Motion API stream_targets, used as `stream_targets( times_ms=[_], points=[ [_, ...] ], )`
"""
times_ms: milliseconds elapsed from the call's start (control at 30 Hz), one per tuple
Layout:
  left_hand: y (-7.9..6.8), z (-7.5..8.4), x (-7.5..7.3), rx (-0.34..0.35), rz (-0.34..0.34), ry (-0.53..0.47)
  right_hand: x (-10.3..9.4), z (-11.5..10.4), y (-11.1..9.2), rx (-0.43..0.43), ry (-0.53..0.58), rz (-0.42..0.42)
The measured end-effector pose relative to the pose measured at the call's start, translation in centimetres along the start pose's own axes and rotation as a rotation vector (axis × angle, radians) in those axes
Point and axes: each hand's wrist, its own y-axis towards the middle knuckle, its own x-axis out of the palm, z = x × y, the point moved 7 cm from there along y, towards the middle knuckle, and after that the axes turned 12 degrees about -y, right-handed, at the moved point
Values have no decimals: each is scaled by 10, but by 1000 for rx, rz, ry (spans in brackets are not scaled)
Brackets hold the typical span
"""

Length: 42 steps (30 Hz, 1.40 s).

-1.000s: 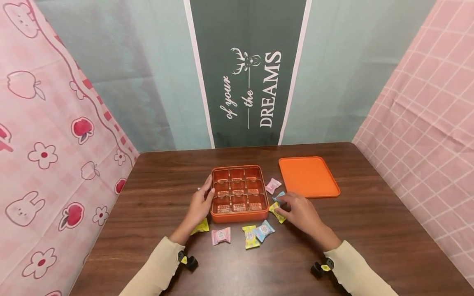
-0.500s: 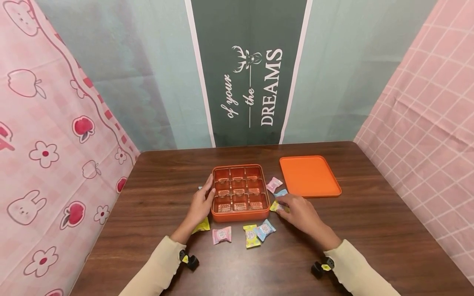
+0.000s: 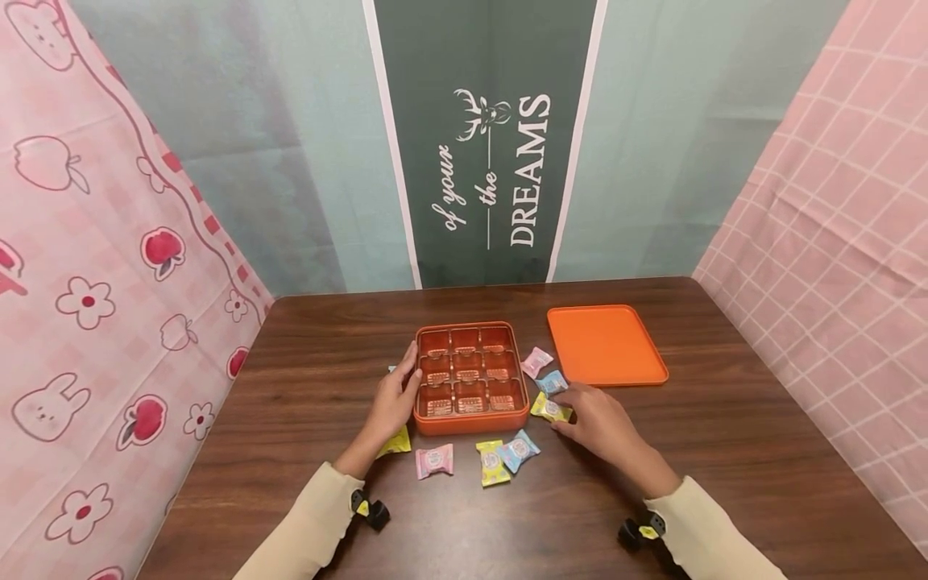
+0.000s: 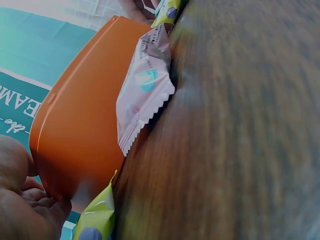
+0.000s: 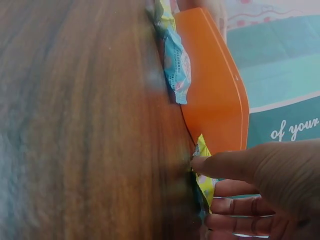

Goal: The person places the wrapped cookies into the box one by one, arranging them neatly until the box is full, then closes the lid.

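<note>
An orange square box [image 3: 471, 423] with a clear insert of several compartments stands on the table, its visible compartments bare. My left hand [image 3: 391, 403] rests along the box's left side, fingers and thumb touching the wall. At the box's right, my right hand [image 3: 602, 423] pinches the right end of a yellow wrapped candy [image 3: 548, 408]; the thumb lies across the wrapper [image 5: 205, 185] in the right wrist view. A blue candy [image 3: 553, 383] and a pink candy [image 3: 536, 362] lie just beyond it.
In front of the box lie a pink candy [image 3: 434, 461], a yellow candy [image 3: 493, 463] and a blue candy [image 3: 519, 450]. Another yellow candy [image 3: 395, 441] is partly behind my left wrist. An orange lid [image 3: 607, 345] lies flat at the back right.
My right hand closed in over the yellow candy, then drew slightly right, and the candy turned and shifted a little with it. My left hand stays at the box.
</note>
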Motion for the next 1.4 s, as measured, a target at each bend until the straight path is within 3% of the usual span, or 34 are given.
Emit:
stream_targets(
  times_ms=[267,1033,1400],
  points=[
    [-2,3,-1,38,9,7,-2,2,-2,2,19,19],
    [-4,-3,-1,-4,3,8,6,7,-1,-21,14,8],
    [-2,-3,-1,12,-3,21,-5,10,2,-19,16,19]
  ],
)
